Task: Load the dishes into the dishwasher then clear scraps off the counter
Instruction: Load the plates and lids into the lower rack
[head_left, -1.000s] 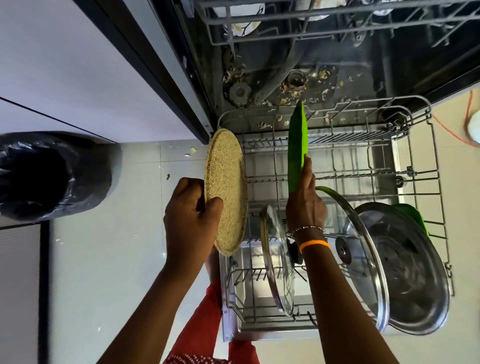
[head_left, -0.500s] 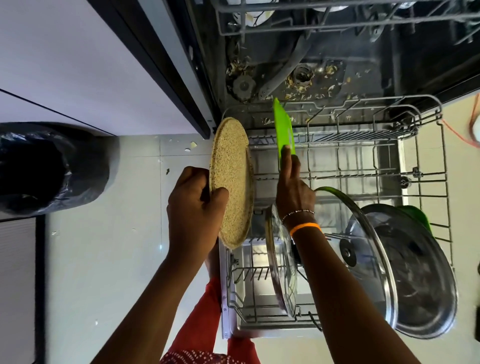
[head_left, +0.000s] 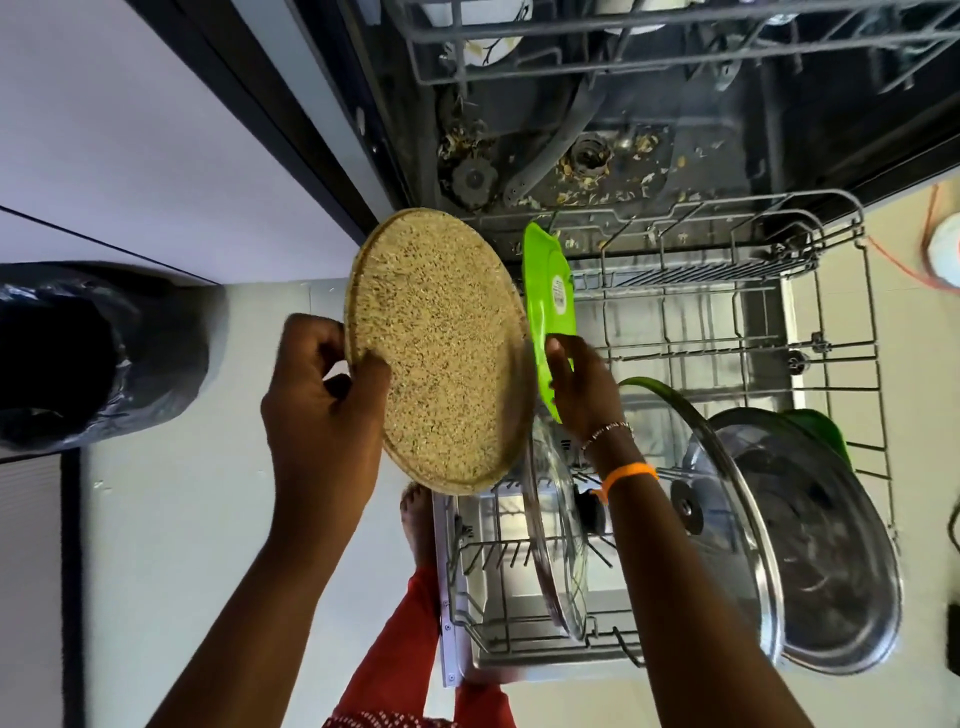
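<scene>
Above the pulled-out lower rack (head_left: 841, 332) of the open dishwasher (head_left: 649, 119), the fingers of the left hand (head_left: 322, 395) curl round the near-left rim of a round speckled tan plate (head_left: 441, 348), thumb pressed on its face, other fingers behind it. That plate is grainy beige all over with a shallow raised lip, held tilted so its broad face turns up toward the camera; its longer visible span runs from upper left to lower right. The right hand (head_left: 582, 389) grips the lower edge of a bright green plate (head_left: 550, 296), fingertips mostly hidden behind the tan plate. The green plate is glossy, carries a small sticker, and stands nearly on edge at the left back of the rack, its long axis running from the tub down toward the person. Nearer in the same rack stand a glass lid (head_left: 556, 545), a larger glass lid (head_left: 727, 493) and a steel pan (head_left: 831, 561), leaning upright. Food scraps dot the tub floor. A black bin bag (head_left: 93, 353) sits on the floor at left
</scene>
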